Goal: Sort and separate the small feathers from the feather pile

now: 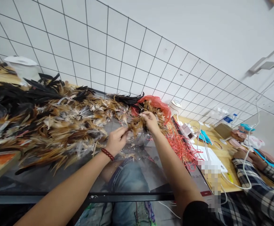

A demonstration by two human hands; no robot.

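Note:
A small tuft of brown feathers (135,126) is stretched between my two hands above the dark glass tabletop. My left hand (116,142), with a dark red bead bracelet (107,154) at the wrist, is closed on its left end. My right hand (150,121) pinches the tuft's upper right side, thumb and fingers together. Just behind it lies a red plastic bag (157,105) with more brown feathers at its mouth. To the left spreads a large heap of brown, white and black feathers (68,125).
Red strings (180,146) lie tangled right of my right arm. Beyond are a white charger (187,130), cables and a white board (209,158). A black wire grid (127,53) stands along the wall. A person in a plaid sleeve (252,179) sits at the right.

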